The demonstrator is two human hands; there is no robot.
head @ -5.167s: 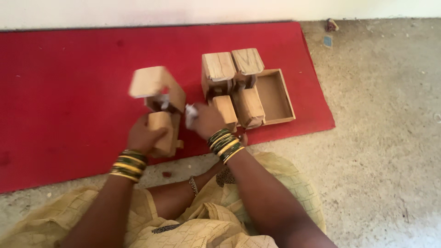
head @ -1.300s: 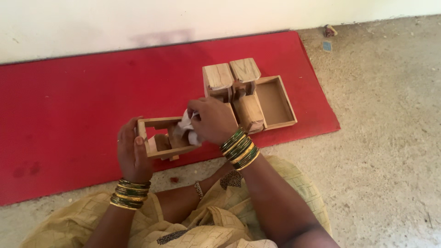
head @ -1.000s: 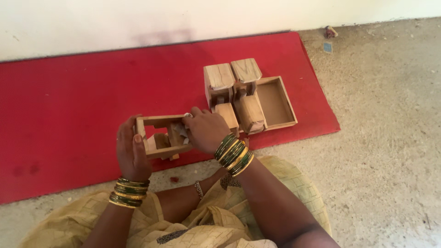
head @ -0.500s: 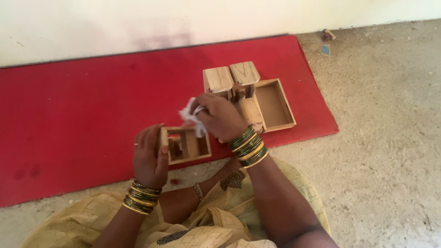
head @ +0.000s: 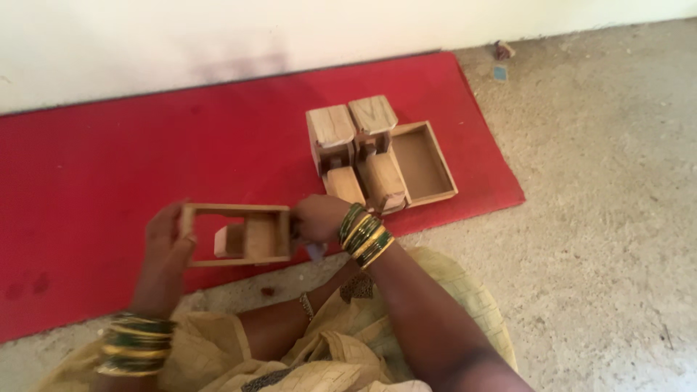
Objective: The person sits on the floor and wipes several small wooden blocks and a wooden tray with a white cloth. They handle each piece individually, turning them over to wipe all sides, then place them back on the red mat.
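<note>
Open wooden box (head: 239,234) held up over red mat (head: 109,167), small wooden block (head: 231,239) inside. Left hand (head: 165,243) clamped on box's left end, right hand (head: 316,219) gripping its right end, white scrap (head: 316,251) under fingers. On mat beyond: two closed wooden boxes (head: 352,131), shallow empty wooden tray (head: 422,163), two wooden blocks (head: 367,185) beside them.

Soft even daylight, faint shadows, slight blur
</note>
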